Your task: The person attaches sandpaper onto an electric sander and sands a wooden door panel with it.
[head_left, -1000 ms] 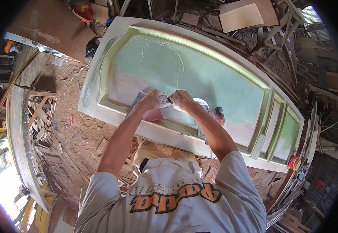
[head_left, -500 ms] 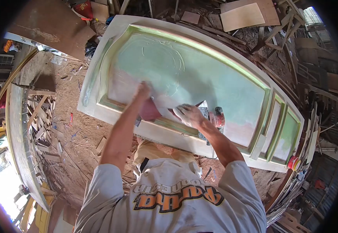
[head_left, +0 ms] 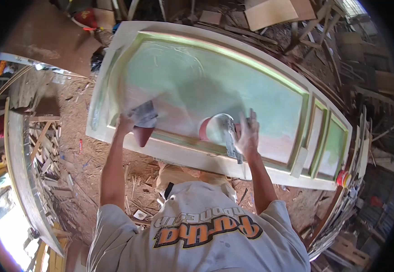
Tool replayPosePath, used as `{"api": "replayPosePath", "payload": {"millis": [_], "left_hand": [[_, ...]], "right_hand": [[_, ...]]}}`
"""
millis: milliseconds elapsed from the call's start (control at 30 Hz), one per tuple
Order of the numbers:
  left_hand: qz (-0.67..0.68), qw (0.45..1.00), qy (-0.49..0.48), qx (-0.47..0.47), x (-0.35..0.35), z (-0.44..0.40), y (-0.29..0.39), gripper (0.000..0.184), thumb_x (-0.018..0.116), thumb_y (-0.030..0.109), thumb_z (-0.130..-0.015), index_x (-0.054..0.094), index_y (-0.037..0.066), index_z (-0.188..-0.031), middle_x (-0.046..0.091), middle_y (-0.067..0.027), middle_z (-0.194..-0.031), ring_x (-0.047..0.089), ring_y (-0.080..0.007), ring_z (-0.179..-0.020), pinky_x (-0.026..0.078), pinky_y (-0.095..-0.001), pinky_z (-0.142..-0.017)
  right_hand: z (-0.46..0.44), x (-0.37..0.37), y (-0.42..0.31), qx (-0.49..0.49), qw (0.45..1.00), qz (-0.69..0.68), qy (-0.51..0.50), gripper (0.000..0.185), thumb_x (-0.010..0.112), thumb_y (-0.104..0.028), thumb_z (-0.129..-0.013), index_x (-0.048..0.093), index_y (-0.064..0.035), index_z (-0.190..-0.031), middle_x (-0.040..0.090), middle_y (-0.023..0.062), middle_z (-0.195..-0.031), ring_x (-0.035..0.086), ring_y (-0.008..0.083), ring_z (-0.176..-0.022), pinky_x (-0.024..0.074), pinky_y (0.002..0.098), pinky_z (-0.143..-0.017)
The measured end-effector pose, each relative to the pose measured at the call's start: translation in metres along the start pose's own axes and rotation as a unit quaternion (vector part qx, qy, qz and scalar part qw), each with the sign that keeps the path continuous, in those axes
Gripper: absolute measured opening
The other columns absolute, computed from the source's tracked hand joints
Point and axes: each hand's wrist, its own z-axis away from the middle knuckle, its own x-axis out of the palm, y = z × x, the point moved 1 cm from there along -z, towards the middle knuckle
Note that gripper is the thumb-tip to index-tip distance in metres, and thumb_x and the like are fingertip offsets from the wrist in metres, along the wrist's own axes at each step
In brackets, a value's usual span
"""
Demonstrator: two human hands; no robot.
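My left hand point(head_left: 124, 124) is closed on a piece of sandpaper point(head_left: 143, 135), dark red on one side and grey on the other, over the near left edge of a panelled wooden door point(head_left: 133, 86). The door's pale green inset shows whitish smears. A power sander point(head_left: 231, 140) lies on its side on the door, its flat pad facing left. Another curled sandpaper sheet point(head_left: 205, 128), red and white, stands against the pad. At the sander's right side is my right hand point(head_left: 247, 138), blurred, with fingers stretched apart; it partly hides the sander's body.
A red and yellow tin or roll point(head_left: 343, 178) sits at the door's right end. Wood scraps point(head_left: 47, 149) are heaped on the left, and a brown board point(head_left: 47, 41) lies at upper left. Timber offcuts point(head_left: 274, 16) are piled beyond the far edge.
My left hand has moved left and nearer me, with its sandpaper turned to show grey. My right hand has left the second sheet and moved right to the sander. That sheet now curls against the pad.
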Motion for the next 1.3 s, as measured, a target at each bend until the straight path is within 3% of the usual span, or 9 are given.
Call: {"api": "replayPosePath", "payload": {"millis": [67, 133, 200, 367, 500, 767, 867, 1000, 1300], "left_hand": [[-0.041, 0.995, 0.088, 0.027, 0.008, 0.02, 0.012, 0.045, 0.074, 0.022, -0.095, 0.072, 0.0, -0.134, 0.069, -0.0311, -0.138, 0.07, -0.0471, -0.124, 0.055, -0.0564, -0.104], [-0.084, 0.978, 0.186, 0.053, 0.005, 0.037, 0.036, 0.047, 0.075, 0.02, -0.094, 0.071, 0.001, -0.137, 0.068, -0.0292, -0.14, 0.068, -0.0476, -0.127, 0.054, -0.0566, -0.107], [-0.157, 0.895, 0.342, 0.24, 0.016, 0.061, 0.082, 0.051, 0.077, 0.017, -0.092, 0.068, 0.003, -0.141, 0.067, -0.0251, -0.147, 0.064, -0.0487, -0.133, 0.049, -0.0589, -0.113], [-0.12, 0.864, 0.167, 0.459, 0.118, 0.11, 0.154, 0.084, 0.086, 0.032, -0.095, 0.046, 0.004, -0.162, 0.058, -0.0248, -0.162, 0.054, -0.0532, -0.146, 0.044, -0.0634, -0.122], [-0.062, 0.958, -0.032, 0.278, 0.241, 0.142, 0.186, 0.117, 0.094, 0.05, -0.086, 0.031, 0.004, -0.173, 0.064, -0.0271, -0.156, 0.058, -0.0513, -0.147, 0.042, -0.0574, -0.128], [0.076, 0.974, -0.044, 0.21, 0.266, 0.154, 0.223, 0.107, 0.09, 0.055, -0.093, 0.037, 0.004, -0.17, 0.067, -0.0261, -0.152, 0.069, -0.04, -0.137, 0.058, -0.0501, -0.111], [0.339, 0.931, -0.129, 0.036, 0.254, 0.149, 0.249, 0.098, 0.085, 0.052, -0.099, 0.038, 0.008, -0.172, 0.071, -0.0162, -0.143, 0.071, -0.0241, -0.127, 0.06, -0.043, -0.099], [0.357, 0.916, -0.08, 0.162, 0.212, 0.165, 0.279, 0.065, 0.074, 0.026, -0.103, 0.057, 0.005, -0.162, 0.079, -0.0179, -0.12, 0.077, -0.0187, -0.103, 0.06, -0.0346, -0.082], [0.025, 0.932, -0.162, 0.324, 0.114, 0.277, 0.342, 0.053, 0.071, 0.033, -0.109, 0.072, -0.006, -0.145, 0.08, -0.0135, -0.093, 0.071, -0.0137, -0.089, 0.058, -0.033, -0.082]], "right_hand": [[0.015, -0.013, 0.044, 0.122, 0.991, -0.027, 0.042, 0.084, 0.08, -0.05, -0.098, 0.053, -0.007, -0.165, 0.04, 0.03, -0.177, 0.041, 0.0496, -0.161, 0.0357, 0.0588, -0.132], [0.028, 0.013, 0.103, 0.343, 0.887, -0.3, -0.077, 0.078, 0.064, -0.061, -0.108, 0.06, -0.0009, -0.158, 0.061, 0.0284, -0.16, 0.055, 0.0439, -0.153, 0.0397, 0.0495, -0.129], [0.042, 0.042, 0.127, 0.315, 0.894, -0.31, -0.075, 0.076, 0.06, -0.061, -0.11, 0.062, 0.0005, -0.155, 0.068, 0.0259, -0.152, 0.059, 0.0408, -0.149, 0.0406, 0.0464, -0.128], [0.041, 0.069, 0.137, 0.331, 0.842, -0.409, -0.12, 0.07, 0.07, -0.061, -0.103, 0.071, 0.0016, -0.134, 0.079, 0.0173, -0.111, 0.078, 0.0278, -0.095, 0.0612, 0.0441, -0.084], [0.033, 0.049, 0.115, 0.396, 0.79, -0.454, -0.117, 0.069, 0.075, -0.067, -0.1, 0.074, -0.0022, -0.124, 0.07, 0.0079, -0.09, 0.065, 0.0186, -0.067, 0.0539, 0.0397, -0.06], [0.052, 0.024, 0.08, 0.411, 0.703, -0.57, -0.109, 0.066, 0.072, -0.069, -0.102, 0.073, -0.0067, -0.125, 0.059, 0.0026, -0.076, 0.057, 0.017, -0.055, 0.0505, 0.0384, -0.049], [0.06, -0.007, 0.055, 0.373, 0.724, -0.577, -0.062, 0.059, 0.075, -0.063, -0.104, 0.072, -0.0076, -0.124, 0.061, 0.0029, -0.08, 0.056, 0.015, -0.053, 0.0492, 0.0351, -0.047], [0.07, -0.049, 0.025, 0.335, 0.717, -0.611, 0.003, 0.054, 0.077, -0.058, -0.105, 0.07, -0.0086, -0.127, 0.06, 0.0014, -0.081, 0.056, 0.0122, -0.054, 0.0484, 0.0323, -0.046], [0.083, -0.116, -0.007, 0.336, 0.611, -0.716, 0.04, 0.055, 0.071, -0.069, -0.104, 0.066, -0.0159, -0.12, 0.053, -0.0006, -0.071, 0.056, 0.0154, -0.048, 0.0507, 0.0343, -0.045]]}}
